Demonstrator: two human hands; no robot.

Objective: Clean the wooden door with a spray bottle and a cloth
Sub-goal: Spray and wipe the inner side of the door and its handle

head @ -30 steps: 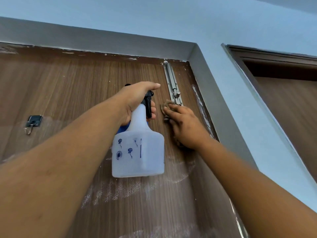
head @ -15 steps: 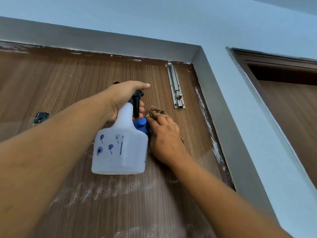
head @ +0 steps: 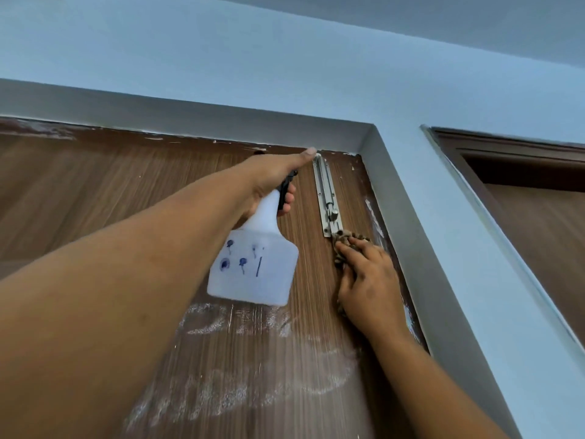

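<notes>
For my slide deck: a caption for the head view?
Left hand holds spray bottle; right hand presses cloth to wooden door.

No words, brands or numbers can be read; the translucent white plastic spray bottle (head: 253, 270) bears only small blue flower-like marks and a short line.

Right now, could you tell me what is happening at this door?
A person is cleaning the wooden door near its top corner. The left hand holds a white spray bottle up by its trigger, while the right hand presses a brown cloth against the door just below the metal bolt. Whitish streaks show lower down.
</notes>
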